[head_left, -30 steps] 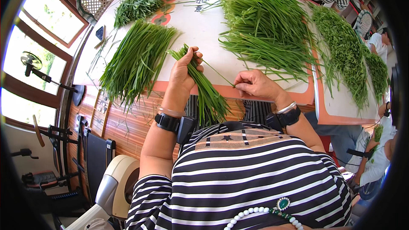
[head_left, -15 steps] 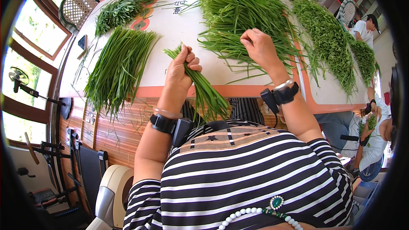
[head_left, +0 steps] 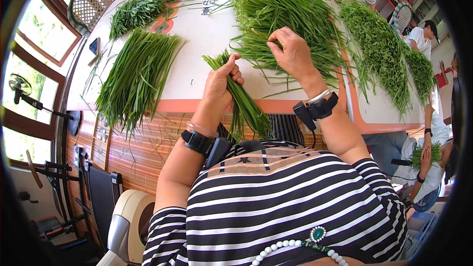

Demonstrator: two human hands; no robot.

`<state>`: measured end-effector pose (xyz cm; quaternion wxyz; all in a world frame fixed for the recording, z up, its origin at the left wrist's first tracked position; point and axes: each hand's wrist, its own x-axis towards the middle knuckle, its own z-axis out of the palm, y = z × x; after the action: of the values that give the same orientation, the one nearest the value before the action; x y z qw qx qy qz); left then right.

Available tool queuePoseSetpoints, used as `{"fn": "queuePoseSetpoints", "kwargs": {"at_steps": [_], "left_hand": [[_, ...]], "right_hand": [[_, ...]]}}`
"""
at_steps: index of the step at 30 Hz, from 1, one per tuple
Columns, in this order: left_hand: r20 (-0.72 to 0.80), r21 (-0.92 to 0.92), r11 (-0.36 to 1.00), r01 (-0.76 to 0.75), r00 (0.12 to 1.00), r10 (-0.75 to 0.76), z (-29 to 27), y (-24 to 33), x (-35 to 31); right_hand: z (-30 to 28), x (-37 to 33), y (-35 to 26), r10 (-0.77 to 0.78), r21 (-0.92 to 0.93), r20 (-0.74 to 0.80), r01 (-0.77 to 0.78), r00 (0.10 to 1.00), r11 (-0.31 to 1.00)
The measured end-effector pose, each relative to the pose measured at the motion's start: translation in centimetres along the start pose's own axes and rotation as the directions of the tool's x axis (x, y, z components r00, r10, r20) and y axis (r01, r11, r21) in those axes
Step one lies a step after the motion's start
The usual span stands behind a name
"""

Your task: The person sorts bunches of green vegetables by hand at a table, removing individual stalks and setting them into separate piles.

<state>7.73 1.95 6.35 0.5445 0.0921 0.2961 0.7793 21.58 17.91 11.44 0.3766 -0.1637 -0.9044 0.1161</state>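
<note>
My left hand (head_left: 219, 83) is closed round a bunch of garlic chives (head_left: 248, 109). Their cut ends poke up above the fist, and the long leaves slope down past the table edge toward my lap. Over the near side of a big heap of chives (head_left: 281, 7) is my right hand (head_left: 291, 54), thumb and fingers curled together in a pinch. Whatever lies between those fingertips is too small to tell. To the left, a neat pile of chives (head_left: 138, 71) lies with its leaf tips hanging over the table's edge.
The white table (head_left: 197, 81) has an orange border. Farther off lie another pile of greens (head_left: 143, 10) and a long row of greens (head_left: 377, 44). A dark phone (head_left: 94, 47) rests near the left edge. Several people work around the table; one at right holds greens (head_left: 427, 155).
My left hand has moved slightly right and nearer to me with the bunch. My right hand has shifted a little left, still pinched. The person at right has raised a handful of greens.
</note>
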Motion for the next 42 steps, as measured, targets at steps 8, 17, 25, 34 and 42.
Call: {"fn": "queuePoseSetpoints", "kwargs": {"at_steps": [8,17,25,34,42], "left_hand": [[-0.140,0.102,0.995,0.016,0.990,-0.001,1.4,-0.4,0.4],[-0.267,0.169,0.986,-0.001,0.962,0.047,1.3,-0.7,1.4],[-0.193,0.181,0.983,-0.040,0.978,0.076,1.6,-0.4,0.7],[-0.182,0.081,0.994,-0.069,0.980,0.083,-0.1,-0.5,1.1],[-0.104,0.166,0.984,-0.062,0.991,0.080,0.9,-0.1,0.1]], "right_hand": [[1.9,-1.3,-1.6,0.052,0.013,0.128,-0.054,0.990,0.998],[2.2,-1.4,-2.5,0.075,0.200,0.075,-0.088,0.994,0.976],[1.9,-0.7,-2.5,0.029,0.118,0.167,-0.049,0.986,0.992],[2.5,-1.0,-3.2,0.219,0.354,0.307,-0.325,0.926,0.877],[3.1,-1.5,-3.4,0.183,0.428,0.297,-0.302,0.937,0.851]]}}
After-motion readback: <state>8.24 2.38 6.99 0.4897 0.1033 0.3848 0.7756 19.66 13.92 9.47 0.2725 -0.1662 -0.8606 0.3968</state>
